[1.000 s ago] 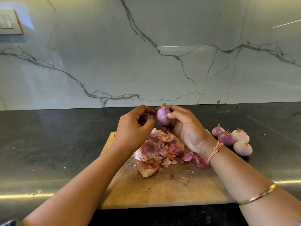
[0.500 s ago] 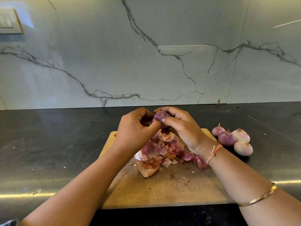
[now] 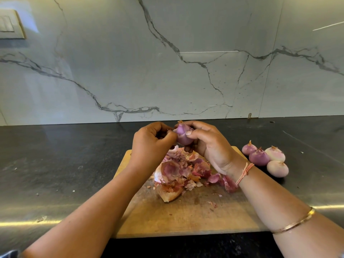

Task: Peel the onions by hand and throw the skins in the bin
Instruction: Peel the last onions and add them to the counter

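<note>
A small purple onion point(image 3: 183, 135) is held above the wooden cutting board point(image 3: 186, 216). My right hand point(image 3: 210, 144) grips it from the right, thumb across its front. My left hand point(image 3: 152, 141) is at its left side, fingers curled and pinching at the skin there. Below the hands a heap of pink and brown onion skins point(image 3: 182, 172) lies on the board. Several peeled onions point(image 3: 266, 158) sit together on the counter right of the board. No bin is in view.
The board lies on a dark stone counter point(image 3: 55, 164) with small skin flakes scattered on it. A marble-patterned wall point(image 3: 167, 62) rises behind the counter. A switch plate point(image 3: 10, 25) is on the wall at top left.
The onion has been turned in my hands: its body shows again after being mostly covered by my fingers half a second ago. Both hands stay above the skin heap.
</note>
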A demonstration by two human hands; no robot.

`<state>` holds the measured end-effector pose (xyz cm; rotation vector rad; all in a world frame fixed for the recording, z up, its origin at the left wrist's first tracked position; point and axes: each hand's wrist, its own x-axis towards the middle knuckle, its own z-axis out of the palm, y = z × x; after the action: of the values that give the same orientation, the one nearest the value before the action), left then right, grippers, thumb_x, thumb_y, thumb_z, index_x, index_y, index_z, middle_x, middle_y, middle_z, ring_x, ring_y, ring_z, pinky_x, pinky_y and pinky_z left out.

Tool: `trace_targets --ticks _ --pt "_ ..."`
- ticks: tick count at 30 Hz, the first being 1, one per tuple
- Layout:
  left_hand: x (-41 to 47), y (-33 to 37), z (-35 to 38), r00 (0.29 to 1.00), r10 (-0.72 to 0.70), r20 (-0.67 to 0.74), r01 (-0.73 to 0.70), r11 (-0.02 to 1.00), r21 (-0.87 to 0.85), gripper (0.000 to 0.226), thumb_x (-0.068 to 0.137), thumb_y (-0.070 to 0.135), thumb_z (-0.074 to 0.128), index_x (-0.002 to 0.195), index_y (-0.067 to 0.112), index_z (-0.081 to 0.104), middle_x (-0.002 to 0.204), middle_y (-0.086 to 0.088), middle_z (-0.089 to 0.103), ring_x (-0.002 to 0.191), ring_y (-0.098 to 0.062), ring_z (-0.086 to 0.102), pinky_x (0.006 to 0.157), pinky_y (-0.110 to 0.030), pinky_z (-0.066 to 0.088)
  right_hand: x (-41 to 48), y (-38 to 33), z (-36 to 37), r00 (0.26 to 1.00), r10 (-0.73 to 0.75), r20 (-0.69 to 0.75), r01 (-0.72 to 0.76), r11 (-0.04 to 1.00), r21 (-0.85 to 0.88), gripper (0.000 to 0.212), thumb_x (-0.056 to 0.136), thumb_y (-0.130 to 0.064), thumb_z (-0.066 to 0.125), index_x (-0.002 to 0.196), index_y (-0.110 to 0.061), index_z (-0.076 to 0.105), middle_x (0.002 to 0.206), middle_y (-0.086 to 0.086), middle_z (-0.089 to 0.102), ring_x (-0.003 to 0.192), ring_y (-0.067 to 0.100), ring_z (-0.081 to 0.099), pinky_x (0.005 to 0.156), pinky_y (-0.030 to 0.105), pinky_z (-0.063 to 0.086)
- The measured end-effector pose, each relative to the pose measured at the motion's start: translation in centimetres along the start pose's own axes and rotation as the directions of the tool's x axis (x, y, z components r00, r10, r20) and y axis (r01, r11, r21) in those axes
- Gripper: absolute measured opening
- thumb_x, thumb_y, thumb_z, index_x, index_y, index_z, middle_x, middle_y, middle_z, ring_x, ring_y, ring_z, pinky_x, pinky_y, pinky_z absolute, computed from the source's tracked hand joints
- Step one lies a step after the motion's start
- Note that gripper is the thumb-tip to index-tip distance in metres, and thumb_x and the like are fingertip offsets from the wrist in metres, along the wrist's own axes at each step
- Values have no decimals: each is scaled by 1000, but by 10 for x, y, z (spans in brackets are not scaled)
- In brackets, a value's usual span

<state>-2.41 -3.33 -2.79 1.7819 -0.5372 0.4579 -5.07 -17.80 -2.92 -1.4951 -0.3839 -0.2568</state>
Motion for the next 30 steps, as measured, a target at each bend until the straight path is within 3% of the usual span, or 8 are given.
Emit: trace_targets --ticks 3,7,10,15,17,19,22,30 --pt "1 1 0 998 -58 -4 58 996 -64 19 85 6 61 68 12 66 52 8 64 49 1 59 55 -14 50 0 0 1 1000 -4 8 4 997 81 27 74 -15 49 93 -11 68 87 3 71 78 13 63 58 19 46" --pt "4 -1 -1 991 -136 -13 133 982 -136 25 86 5 60 65 15 67 52 5 64 59 -15 64 74 -43 59 1 0 1 1000 20 15 -22 988 156 29 74 -15 46 95 -10 65 82 1 69 74 15 58 55 20 44" --pt "5 0 -1 989 -144 -25 140 981 -133 25 86 6 60 66 17 68 53 5 64 64 -22 65 75 -51 57 1 0 0 998 33 45 -42 980 195 31 72 -13 45 98 -9 62 85 3 69 76 13 62 58 19 47" --pt "6 -3 -2 987 -154 -42 149 983 -104 24 86 9 61 66 19 69 57 3 66 69 -32 67 73 -53 56 2 1 0 997 51 60 -62 979 195 35 70 -11 48 102 -10 61 98 12 63 91 20 60 81 27 49" --pt "3 -1 -1 990 -137 -29 133 986 -95 23 87 9 60 69 20 69 58 4 67 63 -21 67 73 -45 59 3 4 0 998 60 13 -61 991 122 32 72 -17 52 103 -13 60 102 12 60 95 21 57 85 31 46" --pt "1 1 0 994 -109 -1 109 989 -104 22 87 7 60 71 19 68 58 5 67 57 -9 65 70 -36 59 4 4 -2 997 49 -56 -48 999 21 30 74 -25 54 102 -17 61 101 10 62 90 16 57 74 23 46" --pt "-1 1 0 996 -86 13 87 993 -86 22 87 7 60 70 19 68 59 4 68 57 -7 65 69 -33 60 6 4 -3 994 36 -107 -39 999 -21 25 74 -28 55 95 -18 67 96 8 65 81 10 59 64 17 44" --pt "4 -6 -3 993 -103 -52 107 991 84 16 86 15 62 72 17 69 63 2 68 64 -22 67 65 -39 57 4 1 -5 986 21 -166 -11 998 60 29 74 -26 49 85 -11 70 92 11 60 66 13 54 61 29 41"
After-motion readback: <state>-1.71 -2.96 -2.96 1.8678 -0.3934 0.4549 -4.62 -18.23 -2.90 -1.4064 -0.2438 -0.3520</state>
